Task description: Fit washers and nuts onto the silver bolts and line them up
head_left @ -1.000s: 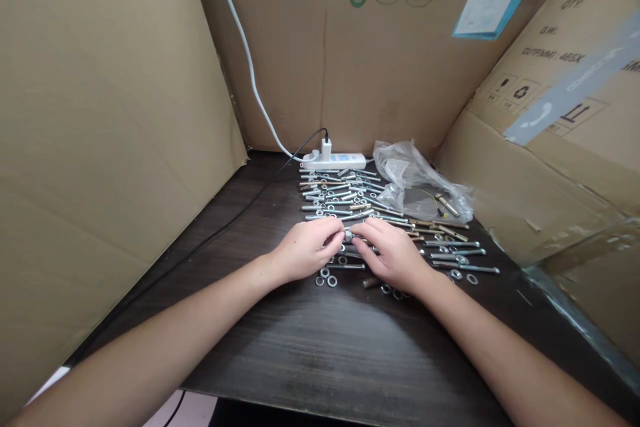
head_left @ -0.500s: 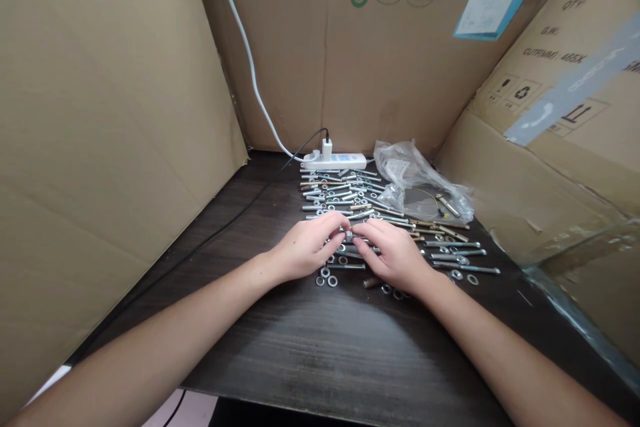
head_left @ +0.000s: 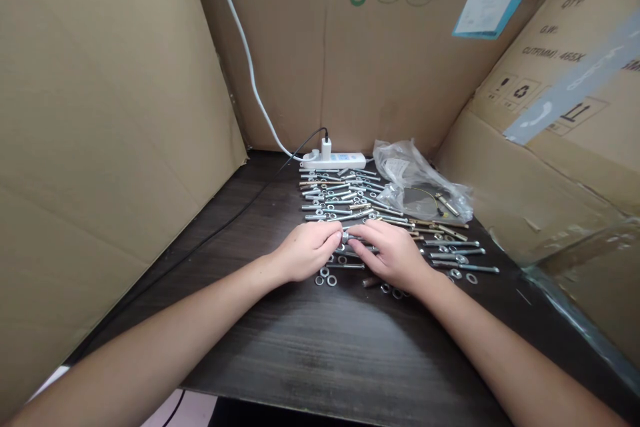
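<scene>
Big cartons first, walling the work in: one on the left, one across the back, one on the right. Inside them, the dark wood-grain table, with the two bare forearms reaching in from the near corners and converging. Next in size, the rows of steel bolts, mostly lying crosswise, with a clear plastic bag at their far right.

Now the hands! Left hand, right hand, nearly tip to tip over the near part of the rows, backs turned up, wrists angled inward. Beyond them, the white power strip.

And down to the little one everything turns on: a hex nut, right in the gap between the two sets of fingertips, neither hand clearly nearer. Its axis seems to run side to side, from hand to hand; any shank is covered by fingers. Right thumb and forefinger pinch in from the right, a slim gap between them; the left's are bunched at the other side, looking like a pinch on the same piece. Smallest, loose washers just below the left hand.
</scene>
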{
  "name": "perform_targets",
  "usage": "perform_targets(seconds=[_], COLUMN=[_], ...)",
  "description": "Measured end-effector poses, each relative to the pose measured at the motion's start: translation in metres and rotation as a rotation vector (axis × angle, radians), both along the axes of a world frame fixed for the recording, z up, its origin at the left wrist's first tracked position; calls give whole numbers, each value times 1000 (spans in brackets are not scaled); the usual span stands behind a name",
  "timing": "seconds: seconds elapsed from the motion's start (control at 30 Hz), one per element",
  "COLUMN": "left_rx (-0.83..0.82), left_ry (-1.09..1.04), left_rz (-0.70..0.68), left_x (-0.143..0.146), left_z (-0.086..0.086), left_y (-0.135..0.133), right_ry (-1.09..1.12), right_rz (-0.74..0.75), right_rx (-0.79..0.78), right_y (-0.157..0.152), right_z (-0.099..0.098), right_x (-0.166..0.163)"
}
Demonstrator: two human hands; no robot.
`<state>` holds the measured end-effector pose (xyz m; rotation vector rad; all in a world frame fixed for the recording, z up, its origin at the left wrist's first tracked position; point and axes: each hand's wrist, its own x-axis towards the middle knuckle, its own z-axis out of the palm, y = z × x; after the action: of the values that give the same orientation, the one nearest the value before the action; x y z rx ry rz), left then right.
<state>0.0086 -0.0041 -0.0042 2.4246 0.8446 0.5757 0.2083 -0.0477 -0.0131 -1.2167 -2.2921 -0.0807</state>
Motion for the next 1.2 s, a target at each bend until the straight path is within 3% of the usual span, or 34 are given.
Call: perform_targets(seconds=[0.47, 0.67, 0.73, 0.93, 1.03, 1.2], left_rx=[-30, -121, -276, -1202, -1386, -1462], left_ry=[62, -94, -236, -754, -893, -925], left_rz=[-29, -7, 37, 38, 22, 19], left_x=[2, 3, 5, 4, 2, 2], left_z=[-3, -1, 1, 10, 13, 11], left_y=[-4, 0, 2, 2, 3, 4], right_ry=[-32, 32, 54, 101, 120, 115], right_rz=[-18, -17, -27, -55, -66, -58], right_rx=[49, 9, -11, -20, -5, -7], right_y=[0, -1, 0, 0, -1, -1], right_z=[-1, 1, 0, 1, 1, 1], right_x=[0, 0, 0, 0, 0, 1])
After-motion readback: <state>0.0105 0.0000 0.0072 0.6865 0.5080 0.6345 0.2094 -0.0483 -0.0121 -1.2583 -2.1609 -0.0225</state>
